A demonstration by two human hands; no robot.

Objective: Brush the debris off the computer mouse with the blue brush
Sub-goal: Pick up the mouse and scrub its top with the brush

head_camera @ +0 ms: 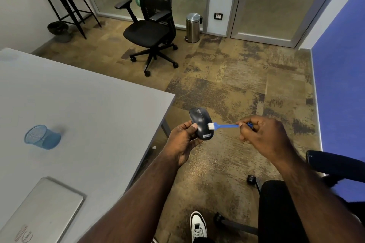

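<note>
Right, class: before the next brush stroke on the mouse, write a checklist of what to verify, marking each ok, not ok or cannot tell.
1. Computer mouse gripped in left hand: ok.
2. Blue brush pinched by right hand: ok.
3. White bristles touching the mouse's side: ok.
4. Mouse held out over the carpet, off the grey desk: ok.
5. Debris left on the mouse: cannot tell.

Dark mouse (201, 124), smooth plastic with a soft sheen. Blue brush (225, 125), glossy plastic handle, white bristles. Table (83, 92) looks matt grey and smooth. Mesh cup (42, 137), blue perforated metal. Laptop (42, 213), brushed silver. Floor carpet (237, 85) looks rough and mottled.
</note>
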